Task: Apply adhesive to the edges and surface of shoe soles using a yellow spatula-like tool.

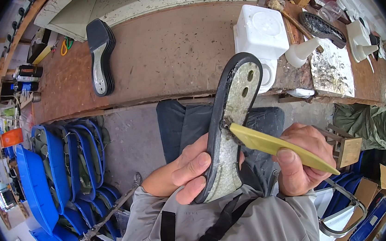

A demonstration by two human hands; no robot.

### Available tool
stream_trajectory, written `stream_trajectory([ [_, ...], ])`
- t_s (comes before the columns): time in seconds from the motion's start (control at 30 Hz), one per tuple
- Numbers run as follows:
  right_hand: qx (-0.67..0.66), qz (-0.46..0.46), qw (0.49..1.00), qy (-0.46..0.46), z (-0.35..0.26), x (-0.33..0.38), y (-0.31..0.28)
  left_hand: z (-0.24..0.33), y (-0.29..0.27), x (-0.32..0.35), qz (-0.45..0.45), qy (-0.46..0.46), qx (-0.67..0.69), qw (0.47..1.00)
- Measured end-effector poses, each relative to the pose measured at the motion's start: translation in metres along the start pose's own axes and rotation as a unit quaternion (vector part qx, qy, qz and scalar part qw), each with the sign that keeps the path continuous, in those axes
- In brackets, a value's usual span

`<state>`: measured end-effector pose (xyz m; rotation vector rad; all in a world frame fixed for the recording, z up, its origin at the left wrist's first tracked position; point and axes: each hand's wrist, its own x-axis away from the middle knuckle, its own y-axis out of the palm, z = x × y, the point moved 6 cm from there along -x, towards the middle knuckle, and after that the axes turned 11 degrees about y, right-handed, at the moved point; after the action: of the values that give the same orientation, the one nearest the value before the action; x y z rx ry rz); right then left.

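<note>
A black-rimmed shoe sole (243, 88) with a mottled grey centre and two slots at its upper end is held upright and tilted in front of my chest. My left hand (192, 169) wraps round its lower left edge, fingers on the rim. Between the fingers of my right hand (306, 158) is a brush (276, 145) with a flat yellow handle. Its dark tip touches the left side of the sole's grey centre, near the middle. On the bench (168, 53), beyond my left hand, lies a neat stack of similar soles (102, 57).
A white plastic container (264, 27) stands at the bench's right, beside a white nozzle bottle (302, 53) and a loose dark sole (323, 29). Orange-handled scissors (64, 48) lie far left. Blue bins (51, 166) crowd the floor at left; a wooden stool (348, 151) stands at right.
</note>
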<state>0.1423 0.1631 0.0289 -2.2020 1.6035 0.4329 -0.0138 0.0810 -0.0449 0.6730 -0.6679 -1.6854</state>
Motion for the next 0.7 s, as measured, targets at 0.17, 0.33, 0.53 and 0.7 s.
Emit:
stream_trajectory([
  [0.17,-0.026,-0.017,1.000,-0.001,-0.006,0.007,0.001,-0.005,-0.005,0.009,0.056,-0.005,0.043,0.997],
  [0.33,-0.021,0.011,1.000,-0.010,-0.009,-0.007,-0.013,-0.009,0.002,0.008,-0.034,0.103,0.159,0.981],
  [0.53,0.057,0.041,0.995,-0.067,-0.016,-0.021,-0.023,-0.007,0.010,0.013,-0.026,0.058,0.095,0.993],
  [0.7,0.009,-0.001,0.997,-0.072,-0.016,-0.016,-0.016,0.000,0.018,0.009,-0.046,0.055,0.028,0.997],
])
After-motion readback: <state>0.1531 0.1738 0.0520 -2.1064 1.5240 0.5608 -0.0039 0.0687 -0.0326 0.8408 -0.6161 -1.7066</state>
